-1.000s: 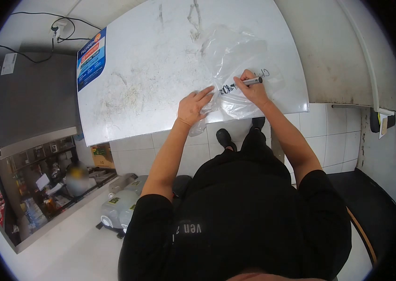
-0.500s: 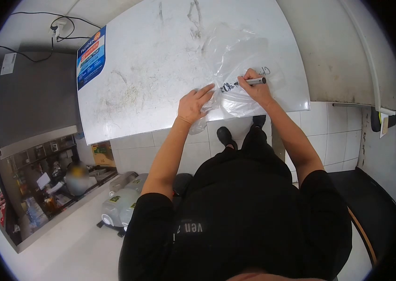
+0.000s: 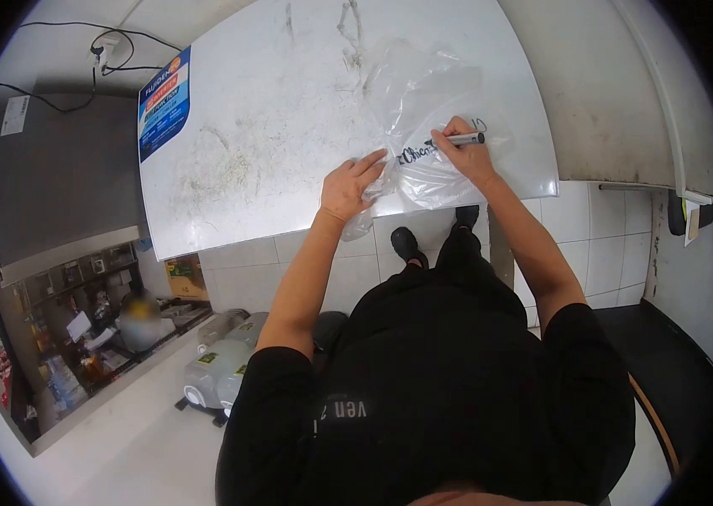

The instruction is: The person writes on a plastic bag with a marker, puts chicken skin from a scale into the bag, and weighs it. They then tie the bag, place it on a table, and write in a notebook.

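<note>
White scuffed top (image 3: 289, 110), blue sticker (image 3: 164, 105) at its left edge, tiled floor below. Right fingers (image 3: 451, 131) closed round a marker (image 3: 464, 140), tip on the black lettering (image 3: 414, 155) on the clear plastic bag (image 3: 424, 84). Right hand (image 3: 468, 160) rests on the bag. Left fingers (image 3: 371, 162) stretched flat, gripping nothing, pinning the bag's left edge to the top; left hand (image 3: 346, 192) just beside. Bag lies on the near right part of the top, crumpled end hanging over the front edge.

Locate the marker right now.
Head view, upper centre-right: the marker is gripped in the right hand, tip on the plastic bag on the white table, right of the left hand pressing the bag's edge.
</note>
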Motion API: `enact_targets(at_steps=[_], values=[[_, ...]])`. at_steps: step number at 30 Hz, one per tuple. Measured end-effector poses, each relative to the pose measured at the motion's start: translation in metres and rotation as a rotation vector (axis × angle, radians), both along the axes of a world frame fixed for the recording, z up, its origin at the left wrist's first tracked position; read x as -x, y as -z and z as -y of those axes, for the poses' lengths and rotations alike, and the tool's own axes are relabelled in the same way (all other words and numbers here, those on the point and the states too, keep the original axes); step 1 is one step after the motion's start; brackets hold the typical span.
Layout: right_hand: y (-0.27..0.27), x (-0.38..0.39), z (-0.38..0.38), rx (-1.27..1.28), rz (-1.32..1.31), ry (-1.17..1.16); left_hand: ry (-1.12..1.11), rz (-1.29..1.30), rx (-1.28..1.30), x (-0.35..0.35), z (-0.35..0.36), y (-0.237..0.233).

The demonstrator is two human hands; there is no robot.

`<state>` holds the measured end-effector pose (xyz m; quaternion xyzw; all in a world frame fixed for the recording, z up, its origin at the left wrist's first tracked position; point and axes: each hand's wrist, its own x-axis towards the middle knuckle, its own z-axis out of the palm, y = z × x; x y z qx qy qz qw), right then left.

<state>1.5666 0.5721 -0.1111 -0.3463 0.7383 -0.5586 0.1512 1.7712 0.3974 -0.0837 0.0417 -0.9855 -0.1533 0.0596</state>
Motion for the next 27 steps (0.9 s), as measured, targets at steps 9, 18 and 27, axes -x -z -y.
enact_targets(at_steps=[9,18,27], values=[[0.008,0.003,-0.002,-0.064,-0.130,-0.025,0.000,-0.012,-0.004,0.001,-0.001,0.000],[0.004,0.000,0.000,0.063,-0.002,0.024,-0.004,-0.035,0.000,0.001,-0.001,0.002],[0.006,0.003,-0.005,0.049,0.005,0.043,-0.003,-0.040,0.009,0.001,-0.002,0.000]])
